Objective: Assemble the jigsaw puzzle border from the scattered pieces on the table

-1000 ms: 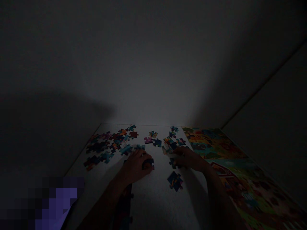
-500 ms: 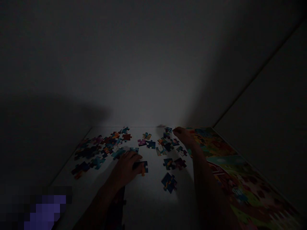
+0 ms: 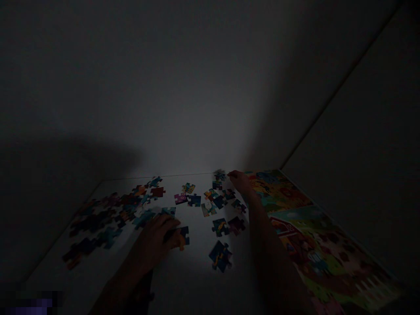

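Observation:
Jigsaw pieces lie scattered over a white tabletop (image 3: 193, 280) in dim light. My left hand (image 3: 154, 240) rests low over the table's middle, its fingers curled over a dark blue and orange jigsaw piece (image 3: 184, 236) that pokes out past the thumb. At the back, my right hand (image 3: 241, 183) has its fingertips pinched together, just right of a small blue piece (image 3: 219, 176). Whatever may be between those fingertips is too dark and small to see. Between the hands are a purple piece (image 3: 180, 198) and a dark blue piece (image 3: 194, 200).
A heap of mixed pieces (image 3: 98, 221) spreads across the left side. Nearer me sits a blue piece (image 3: 221, 256) with yellow marks. Farm and animal pictures (image 3: 328, 258) cover the right side. A pale wall (image 3: 197, 109) rises behind the table's back edge.
The view has swung to the right, so the table and pieces appear farther left. Both hands keep nearly the same places among the pieces.

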